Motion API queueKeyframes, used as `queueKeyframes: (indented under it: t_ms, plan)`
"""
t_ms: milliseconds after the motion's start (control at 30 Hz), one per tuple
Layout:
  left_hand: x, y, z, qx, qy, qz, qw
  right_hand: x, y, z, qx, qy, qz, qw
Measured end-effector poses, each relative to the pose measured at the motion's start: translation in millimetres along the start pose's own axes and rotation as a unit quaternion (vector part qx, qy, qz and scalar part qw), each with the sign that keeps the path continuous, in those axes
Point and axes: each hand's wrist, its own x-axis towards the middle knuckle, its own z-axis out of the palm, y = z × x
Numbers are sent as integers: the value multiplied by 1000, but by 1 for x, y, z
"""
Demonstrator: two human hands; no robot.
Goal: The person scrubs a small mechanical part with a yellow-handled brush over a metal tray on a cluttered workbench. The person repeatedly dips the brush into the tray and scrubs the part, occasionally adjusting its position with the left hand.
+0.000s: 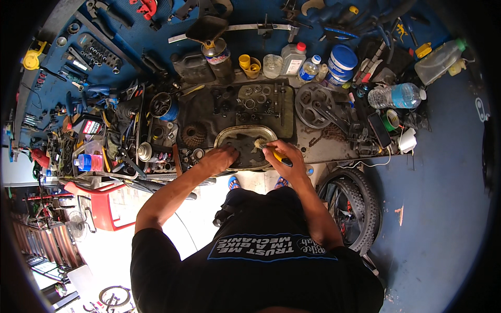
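Note:
An oval metal tray (223,136) with dark, murky contents lies at the front of the workbench. My right hand (288,156) grips a brush (283,157) by its yellow and black handle. Its pale bristles (259,142) are over the tray's right part. At the tray's left side, my left hand (221,159) reaches over the rim with its fingers bent together. Whatever those fingers hold is too dark and small to name. Just beyond the left hand sits a rusty-brown stack of bicycle sprockets (194,134).
A dark mat (209,107) behind the tray bears small rings, bearings and bolts. To its right are a crankset (315,106) and a chain (329,133). Bottles and tubs (342,61) line the back. Bicycle tyres (360,203) stand below the bench's right side.

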Motion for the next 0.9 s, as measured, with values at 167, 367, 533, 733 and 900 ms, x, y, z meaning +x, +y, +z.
queueKeyframes:
  t_ms: [167, 367, 533, 733, 900]
  plan:
    - [5, -2, -10, -61, 25, -22, 998, 1, 2, -1, -18, -2, 5, 1000]
    - [12, 3, -83, -270, 100, -79, 955, -1, 5, -2, -18, 6, 1, 1000]
    - [13, 31, -140, -219, 284, -70, 931, -2, 9, -5, -6, 9, 14, 1000]
    - [28, 11, -18, -342, 141, -204, 906, -2, 1, -9, -13, 14, 5, 1000]
    - [53, 5, -18, -365, 172, -203, 892, -5, 9, -16, -24, 23, 27, 999]
